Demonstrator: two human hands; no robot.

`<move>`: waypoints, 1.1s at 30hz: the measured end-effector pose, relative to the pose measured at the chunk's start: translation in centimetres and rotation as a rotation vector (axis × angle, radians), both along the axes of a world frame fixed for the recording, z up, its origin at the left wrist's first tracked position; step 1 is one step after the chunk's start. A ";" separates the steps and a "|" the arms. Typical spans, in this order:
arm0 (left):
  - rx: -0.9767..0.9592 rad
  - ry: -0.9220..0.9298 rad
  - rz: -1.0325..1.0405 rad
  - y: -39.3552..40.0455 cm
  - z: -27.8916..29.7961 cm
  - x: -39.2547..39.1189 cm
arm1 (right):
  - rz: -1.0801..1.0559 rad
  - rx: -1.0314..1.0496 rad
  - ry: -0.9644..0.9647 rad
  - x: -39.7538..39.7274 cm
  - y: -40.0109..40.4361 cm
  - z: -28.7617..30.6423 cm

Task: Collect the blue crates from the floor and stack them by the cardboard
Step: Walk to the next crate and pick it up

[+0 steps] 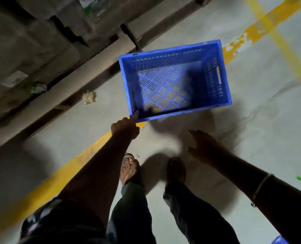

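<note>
Hands first: my left hand (126, 126) pinched the near corner of the blue crate (174, 80) at frame centre; my right hand (201, 147) hovered released. Crate seemed light, stiff; side slots suit gripping.

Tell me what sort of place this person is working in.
Probably a warehouse or storage floor: bare concrete floor with painted yellow lines, stacked cardboard along one side, and a perforated blue crate that the left hand grips at a corner.
</note>
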State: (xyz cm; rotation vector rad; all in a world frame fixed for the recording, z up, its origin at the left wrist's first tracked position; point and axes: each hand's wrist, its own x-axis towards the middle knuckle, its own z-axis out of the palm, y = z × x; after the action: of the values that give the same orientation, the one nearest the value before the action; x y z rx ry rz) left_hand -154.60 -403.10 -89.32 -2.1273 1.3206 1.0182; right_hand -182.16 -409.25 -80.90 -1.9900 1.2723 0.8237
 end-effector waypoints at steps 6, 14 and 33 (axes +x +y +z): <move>0.031 -0.056 -0.102 3.1 -4.9 1.7 | 0.027 0.035 0.101 -3.1 1.1 -5.0; 0.227 -0.107 0.062 14.1 -3.4 5.5 | 0.021 0.078 0.102 -3.0 2.6 -7.0; -0.377 -0.048 1.230 18.0 -8.6 8.0 | -0.747 0.010 -0.145 -1.1 -1.4 -15.0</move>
State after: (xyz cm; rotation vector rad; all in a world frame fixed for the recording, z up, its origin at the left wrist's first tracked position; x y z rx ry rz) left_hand -146.63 -385.11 -97.94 -3.2803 0.0028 1.1155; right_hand -183.30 -410.60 -95.93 -1.3530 1.7343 0.3086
